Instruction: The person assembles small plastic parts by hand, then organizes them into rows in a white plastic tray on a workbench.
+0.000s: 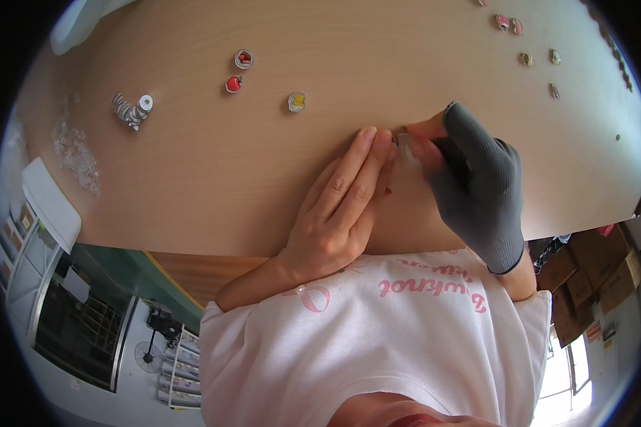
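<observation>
My bare left hand [342, 203] rests on the table near its front edge, its fingers side by side and angled inward. Its fingertips press on a tiny item, mostly covered, that I cannot make out. Right against them is my right hand [481, 185], in a grey glove that leaves the thumb and index tips bare. Those tips pinch a thin, clear piece of plastic film [407, 150] beside the left fingertips. Farther off lie small flat charms: a red round one [243, 59], a red apple-shaped one [233, 85] and a yellow one with a clear rim [297, 102].
On the wooden table [192, 178], a coiled striped strip with a white roll [139, 109] lies at left, near a heap of clear plastic scraps [78, 156]. Several small charms [525, 59] are scattered at the far right. A white tray [51, 204] juts at the left edge.
</observation>
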Demonstrator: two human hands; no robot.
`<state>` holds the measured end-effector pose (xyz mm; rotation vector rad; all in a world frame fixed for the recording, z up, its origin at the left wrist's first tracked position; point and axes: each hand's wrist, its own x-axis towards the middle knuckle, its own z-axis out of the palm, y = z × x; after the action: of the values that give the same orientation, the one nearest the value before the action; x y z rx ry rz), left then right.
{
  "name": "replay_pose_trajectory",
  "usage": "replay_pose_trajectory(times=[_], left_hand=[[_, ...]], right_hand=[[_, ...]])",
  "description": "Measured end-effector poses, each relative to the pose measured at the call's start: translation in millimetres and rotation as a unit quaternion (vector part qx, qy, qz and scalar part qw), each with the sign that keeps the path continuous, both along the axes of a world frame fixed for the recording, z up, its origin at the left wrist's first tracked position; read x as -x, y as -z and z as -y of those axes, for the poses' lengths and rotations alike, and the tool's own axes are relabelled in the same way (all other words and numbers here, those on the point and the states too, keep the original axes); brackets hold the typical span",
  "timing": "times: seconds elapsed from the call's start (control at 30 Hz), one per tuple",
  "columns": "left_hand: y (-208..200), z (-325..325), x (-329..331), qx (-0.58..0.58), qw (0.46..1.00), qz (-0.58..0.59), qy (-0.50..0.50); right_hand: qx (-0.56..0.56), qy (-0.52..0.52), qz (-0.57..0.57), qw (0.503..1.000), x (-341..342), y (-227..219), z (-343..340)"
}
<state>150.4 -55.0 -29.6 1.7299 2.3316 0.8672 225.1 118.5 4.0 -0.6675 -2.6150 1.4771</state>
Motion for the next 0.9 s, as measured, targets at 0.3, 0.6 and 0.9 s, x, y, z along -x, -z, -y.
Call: replay_pose_trajectory(times=[0.3, 0.6, 0.9], left_hand=[[0.7, -0.6, -0.2, -0.011, 1.000, -0.009, -0.003], [-8.6, -1.0, 0.8, 0.032, 0.999, -0.009, -0.018], [-4.5, 3.9, -0.1, 0.028, 0.999, 0.014, -0.013]], right_hand=[[-0.073, 0.038, -0.035, 0.996, -4.2, 11.5, 14.8], [0.069, 0.111, -0.008, 0.991, -1.8, 10.1, 15.1], [0.003, 0.062, -0.008, 0.998, -5.3, 8.6, 18.3]])
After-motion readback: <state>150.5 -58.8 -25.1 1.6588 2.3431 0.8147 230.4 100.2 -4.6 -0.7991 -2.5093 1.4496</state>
